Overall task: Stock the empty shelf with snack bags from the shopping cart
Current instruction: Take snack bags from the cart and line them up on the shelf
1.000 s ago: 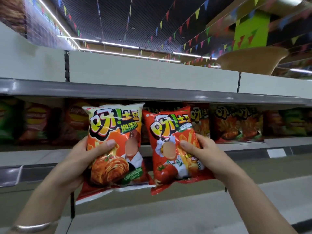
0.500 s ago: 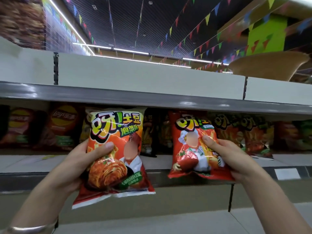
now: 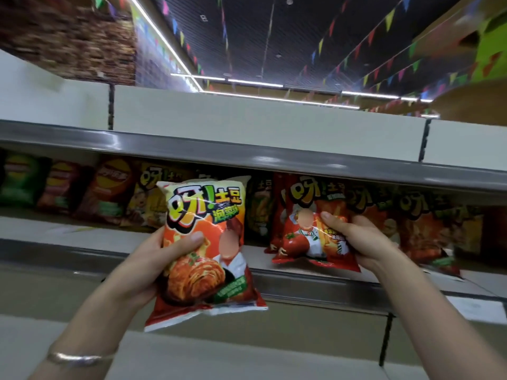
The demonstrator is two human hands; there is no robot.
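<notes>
Head cam: right hand (image 3: pixel 359 242) has carried its pinched tomato bag (image 3: pixel 310 229) fwd onto the shelf (image 3: pixel 315 283) w/ other bags, nearly placed; left hand (image 3: pixel 153 259) still grips kimchi bag (image 3: pixel 205 250) out front.

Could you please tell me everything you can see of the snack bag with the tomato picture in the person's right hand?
The tomato snack bag is a glossy red foil-like pouch, puffed and slightly crinkled, printed with large yellow outlined characters at the top, a chef figure, fries and a red tomato at lower left. It stands roughly upright, tilted a little, its bottom seam at the front of the middle shelf, before a row of similar bags. The right hand grips its right edge, thumb on the front. Whether it already rests on the shelf is unclear.
</notes>
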